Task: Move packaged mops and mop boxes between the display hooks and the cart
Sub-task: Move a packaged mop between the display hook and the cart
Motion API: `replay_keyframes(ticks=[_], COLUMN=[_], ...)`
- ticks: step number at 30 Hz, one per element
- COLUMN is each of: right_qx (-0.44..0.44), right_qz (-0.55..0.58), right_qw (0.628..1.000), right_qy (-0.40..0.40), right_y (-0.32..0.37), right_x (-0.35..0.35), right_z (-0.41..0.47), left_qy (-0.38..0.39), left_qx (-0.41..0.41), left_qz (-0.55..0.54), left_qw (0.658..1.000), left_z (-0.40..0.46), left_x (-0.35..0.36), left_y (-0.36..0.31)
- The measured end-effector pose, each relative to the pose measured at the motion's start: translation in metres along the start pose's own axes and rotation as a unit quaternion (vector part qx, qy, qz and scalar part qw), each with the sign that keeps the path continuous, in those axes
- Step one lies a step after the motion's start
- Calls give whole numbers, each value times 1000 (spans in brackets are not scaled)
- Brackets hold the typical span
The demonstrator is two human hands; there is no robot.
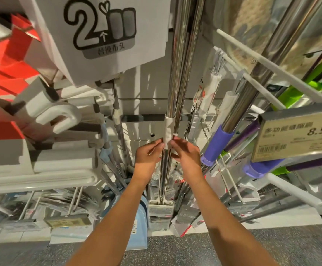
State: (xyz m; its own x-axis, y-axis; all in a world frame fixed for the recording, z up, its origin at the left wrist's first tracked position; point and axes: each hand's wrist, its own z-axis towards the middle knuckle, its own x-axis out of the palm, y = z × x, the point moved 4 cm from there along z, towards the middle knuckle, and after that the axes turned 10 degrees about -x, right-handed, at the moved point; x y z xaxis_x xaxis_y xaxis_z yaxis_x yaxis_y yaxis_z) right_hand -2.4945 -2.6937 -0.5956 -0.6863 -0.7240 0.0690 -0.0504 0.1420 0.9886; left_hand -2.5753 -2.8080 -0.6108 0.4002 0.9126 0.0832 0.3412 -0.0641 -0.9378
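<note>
Two chrome mop poles hang upright in the middle of the display, joined by a white plastic sleeve. Their flat mop head hangs low near the floor. My left hand pinches the sleeve's lower end from the left. From the right, my right hand pinches the same spot. A white mop box printed with a large "2" hangs above on the left.
White-handled mops hang at left and purple-gripped mops at right on white display hooks. A price tag reading 8.99 juts out at right. A blue dustpan and packaged goods line the bottom. Grey floor lies below.
</note>
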Motion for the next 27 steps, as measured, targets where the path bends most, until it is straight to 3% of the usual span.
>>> replay_keyframes(ticks=[4,7,17,22,25,27], right_qx=[-10,-32,6,14,-10,0], right_qz=[31,-12,94,10,-85,-82], right_qw=[999,999,995,998,996,996], right_qy=[-14,-23,-28,-52,-31,-34], right_y=[13,24,21,29,34,34], right_x=[6,9,9,8,10,9], right_z=[5,16,21,15,6,-5], left_qy=[-20,-17,-24,-61,-62,-57], left_qx=[-31,-20,-16,-14,-34,-39], left_qz=[-21,-18,26,84,70,58], left_qw=[999,999,999,995,995,996], left_z=[5,11,17,14,9,2], left_x=[7,10,19,12,8,5], left_y=[-9,-17,-16,-17,-20,-23])
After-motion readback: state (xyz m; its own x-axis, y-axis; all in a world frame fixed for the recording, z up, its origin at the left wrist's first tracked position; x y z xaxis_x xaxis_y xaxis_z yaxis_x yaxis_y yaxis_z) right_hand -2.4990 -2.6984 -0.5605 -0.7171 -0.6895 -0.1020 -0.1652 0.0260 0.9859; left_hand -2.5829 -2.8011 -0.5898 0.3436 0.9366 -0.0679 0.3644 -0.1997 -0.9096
